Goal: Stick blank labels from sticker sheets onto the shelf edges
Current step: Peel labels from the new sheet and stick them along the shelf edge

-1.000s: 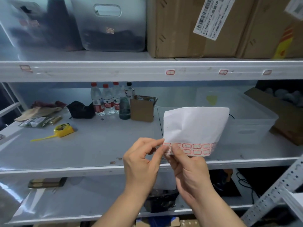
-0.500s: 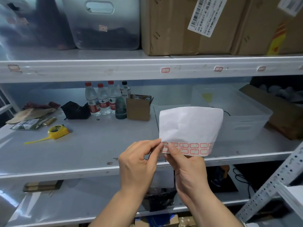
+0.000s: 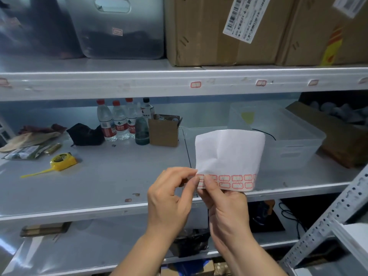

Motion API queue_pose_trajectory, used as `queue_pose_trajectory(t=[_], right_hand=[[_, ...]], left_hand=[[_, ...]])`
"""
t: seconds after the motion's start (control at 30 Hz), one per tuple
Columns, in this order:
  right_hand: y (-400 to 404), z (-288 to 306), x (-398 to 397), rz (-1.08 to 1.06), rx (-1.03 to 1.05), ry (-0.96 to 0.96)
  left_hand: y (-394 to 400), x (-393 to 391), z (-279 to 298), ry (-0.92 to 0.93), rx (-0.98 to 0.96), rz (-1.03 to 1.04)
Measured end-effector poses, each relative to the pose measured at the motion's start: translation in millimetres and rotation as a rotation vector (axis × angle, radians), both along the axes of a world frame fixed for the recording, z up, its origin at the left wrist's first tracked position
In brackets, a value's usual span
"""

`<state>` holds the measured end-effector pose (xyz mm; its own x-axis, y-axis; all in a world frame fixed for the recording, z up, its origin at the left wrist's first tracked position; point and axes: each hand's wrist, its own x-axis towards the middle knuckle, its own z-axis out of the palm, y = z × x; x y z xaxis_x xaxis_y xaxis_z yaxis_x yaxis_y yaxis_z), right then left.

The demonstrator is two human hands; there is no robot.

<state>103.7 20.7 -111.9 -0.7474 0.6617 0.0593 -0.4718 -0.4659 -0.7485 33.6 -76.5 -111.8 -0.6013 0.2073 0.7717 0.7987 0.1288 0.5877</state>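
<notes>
Both hands and the sticker sheet have drifted slightly toward the lower shelf edge since the earlier frames, the grip unchanged. Right hand holds the sheet's bottom-left corner from below, thumb pressed on the red-bordered label rows. Left hand pinches thumb and forefinger at that same corner, apparently on a label, though its edge is too small to confirm. Peeling too fast could tear or curl the label onto itself, or lift the neighbouring one. Above the sheet, the upper shelf edge already carries several labels.
</notes>
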Motion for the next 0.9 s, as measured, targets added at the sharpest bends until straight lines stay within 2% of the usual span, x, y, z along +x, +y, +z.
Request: queue_pose_trajectory(t=[0.07,0.13,0.47,0.9], right_hand=[[3,-1,1,0.009,0.001,-0.011],[5,-2,1,0.001,-0.005,-0.022],[12,-3,-3,-0.135,0.093,-0.059],[0,-3,-4,-0.255,0.168,-0.062]], left_hand=[[2,0,1,-0.115,0.044,-0.028],[4,1,1,-0.148,0.077,-0.026],[12,1,-1,-0.018,0.041,0.026],[10,2,-7,0.011,0.089,0.034]])
